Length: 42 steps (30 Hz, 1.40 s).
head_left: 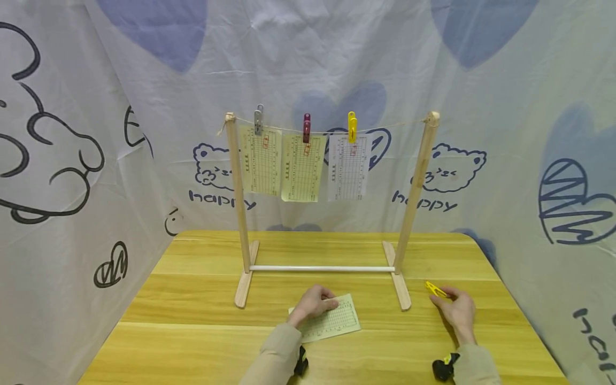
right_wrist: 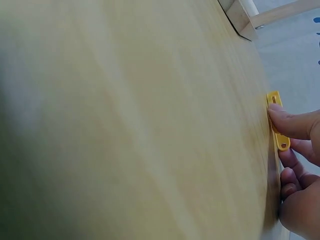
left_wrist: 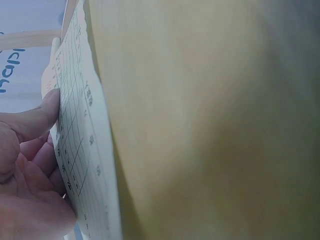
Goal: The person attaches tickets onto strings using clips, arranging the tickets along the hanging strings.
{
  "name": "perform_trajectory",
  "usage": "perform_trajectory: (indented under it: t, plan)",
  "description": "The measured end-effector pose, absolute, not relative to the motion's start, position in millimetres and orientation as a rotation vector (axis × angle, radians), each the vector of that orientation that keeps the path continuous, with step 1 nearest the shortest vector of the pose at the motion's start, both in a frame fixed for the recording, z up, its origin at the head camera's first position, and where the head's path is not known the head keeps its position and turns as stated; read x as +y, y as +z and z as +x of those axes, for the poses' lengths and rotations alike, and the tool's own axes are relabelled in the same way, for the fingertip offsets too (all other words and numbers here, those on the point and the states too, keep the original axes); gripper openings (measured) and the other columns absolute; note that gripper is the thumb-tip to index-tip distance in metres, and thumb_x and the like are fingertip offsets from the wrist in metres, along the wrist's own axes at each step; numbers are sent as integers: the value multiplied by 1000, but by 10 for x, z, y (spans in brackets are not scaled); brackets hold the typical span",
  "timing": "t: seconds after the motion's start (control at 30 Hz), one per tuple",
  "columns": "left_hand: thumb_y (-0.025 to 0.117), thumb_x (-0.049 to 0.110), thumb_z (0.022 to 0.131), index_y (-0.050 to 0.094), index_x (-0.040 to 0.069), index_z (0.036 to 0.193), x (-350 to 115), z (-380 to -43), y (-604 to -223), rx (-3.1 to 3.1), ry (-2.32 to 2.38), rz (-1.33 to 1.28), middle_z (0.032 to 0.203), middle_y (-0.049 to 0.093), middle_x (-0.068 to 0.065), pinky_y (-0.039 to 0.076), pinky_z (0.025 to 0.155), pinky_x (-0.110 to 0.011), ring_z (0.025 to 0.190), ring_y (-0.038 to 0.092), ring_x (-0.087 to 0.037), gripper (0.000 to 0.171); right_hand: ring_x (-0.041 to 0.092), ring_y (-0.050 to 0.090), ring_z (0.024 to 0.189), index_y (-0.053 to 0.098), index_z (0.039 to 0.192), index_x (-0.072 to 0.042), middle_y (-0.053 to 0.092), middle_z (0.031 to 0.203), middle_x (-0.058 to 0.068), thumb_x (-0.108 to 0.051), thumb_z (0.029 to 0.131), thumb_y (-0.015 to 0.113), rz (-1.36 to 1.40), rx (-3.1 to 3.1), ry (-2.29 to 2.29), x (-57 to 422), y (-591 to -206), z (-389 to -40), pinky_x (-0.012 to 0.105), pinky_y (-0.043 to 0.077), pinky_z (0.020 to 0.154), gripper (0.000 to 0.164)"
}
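My left hand pinches a pale green printed paper form low over the front of the table. In the left wrist view the thumb lies on the printed face of the form, with fingers behind it. Off to the right, my right hand grips a yellow clothespin between thumb and fingers, close to the tabletop. The right wrist view shows the thumb across the middle of the clothespin. Three forms hang on a string: a yellowish one, another yellowish one and a white one.
A wooden stand with a left post, a right post and a white crossbar rises behind the hands. Grey, dark red and yellow clothespins clip the string. Printed cloth surrounds the wooden table.
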<state>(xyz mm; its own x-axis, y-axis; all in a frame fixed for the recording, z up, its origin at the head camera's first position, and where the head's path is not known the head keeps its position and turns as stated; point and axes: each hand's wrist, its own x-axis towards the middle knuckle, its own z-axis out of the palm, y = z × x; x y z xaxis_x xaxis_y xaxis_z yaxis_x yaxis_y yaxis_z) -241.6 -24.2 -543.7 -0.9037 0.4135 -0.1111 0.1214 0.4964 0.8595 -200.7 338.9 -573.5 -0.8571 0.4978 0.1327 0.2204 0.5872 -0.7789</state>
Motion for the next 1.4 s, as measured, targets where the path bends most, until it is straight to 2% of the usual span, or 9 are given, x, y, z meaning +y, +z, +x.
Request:
perform_trajectory:
  t: [0.37, 0.43, 0.57, 0.67, 0.83, 0.93, 1.07, 1.23, 1.4]
  plan:
    - [69, 13, 96, 74, -1, 92, -239, -2421, -5451, 2428, 1378, 443, 72, 60, 1, 37, 56, -19, 63, 45, -10, 16, 49, 60, 111, 65, 118, 11, 64, 119, 35, -12, 92, 72, -530, -2523, 1130, 3386, -5731, -2000, 55, 47, 94, 35]
    - [69, 13, 96, 74, -2, 91, -240, -2422, -5456, 2427, 1383, 452, 71, 59, 1, 36, 55, -20, 62, 44, -10, 16, 48, 60, 111, 65, 117, 11, 64, 120, 36, -12, 93, 70, -501, -2520, 1127, 3388, -5728, -2000, 49, 50, 90, 34]
    - [69, 12, 95, 73, -2, 90, -243, -2431, -5470, 2425, 1389, 460, 70, 58, 1, 35, 54, -20, 61, 43, -10, 16, 44, 64, 106, 66, 116, 10, 68, 116, 33, -12, 94, 70, -468, -2497, 1099, 3392, -5734, -2005, 22, 47, 77, 31]
    - [69, 13, 96, 73, -1, 90, -242, -2432, -5470, 2423, 1387, 456, 70, 57, 1, 35, 54, -20, 61, 43, -10, 16, 37, 65, 100, 66, 116, 9, 69, 113, 32, -12, 95, 68, -467, -2485, 1103, 3391, -5736, -2010, 11, 40, 70, 30]
    - [69, 13, 96, 73, -1, 91, -240, -2423, -5465, 2420, 1391, 448, 70, 59, 0, 36, 54, -20, 61, 43, -11, 15, 9, 58, 87, 64, 122, 8, 66, 113, 31, -19, 99, 64, -474, -2474, 1165, 3381, -5717, -2006, 12, 40, 69, 35]
    - [69, 13, 95, 74, -1, 92, -236, -2414, -5458, 2426, 1390, 444, 72, 61, -2, 37, 55, -21, 61, 44, -11, 15, -9, 48, 80, 64, 122, 7, 71, 95, -1, -22, 101, 62, -481, -2389, 1252, 3360, -5708, -1995, 9, 39, 69, 36]
    - [70, 14, 95, 74, -1, 94, -233, -2406, -5449, 2427, 1393, 432, 75, 63, -3, 38, 56, -21, 63, 46, -11, 16, -18, 42, 76, 65, 123, 7, 47, 85, -37, -26, 103, 58, -527, -2251, 1359, 3324, -5690, -1966, 3, 36, 70, 39]
    - [71, 14, 94, 73, -2, 93, -232, -2412, -5452, 2412, 1410, 415, 73, 61, -1, 38, 55, -20, 63, 46, -11, 16, -22, 43, 82, 63, 129, 5, 47, 89, -38, -34, 105, 51, -592, -2172, 1461, 3288, -5649, -1934, 2, 36, 75, 47]
    - [70, 13, 94, 73, -3, 93, -237, -2417, -5447, 2415, 1410, 420, 76, 65, -5, 38, 55, -20, 63, 46, -10, 16, -15, 49, 88, 61, 133, 4, 53, 88, -38, -38, 105, 49, -619, -2017, 1693, 3237, -5577, -1923, 3, 40, 76, 52]
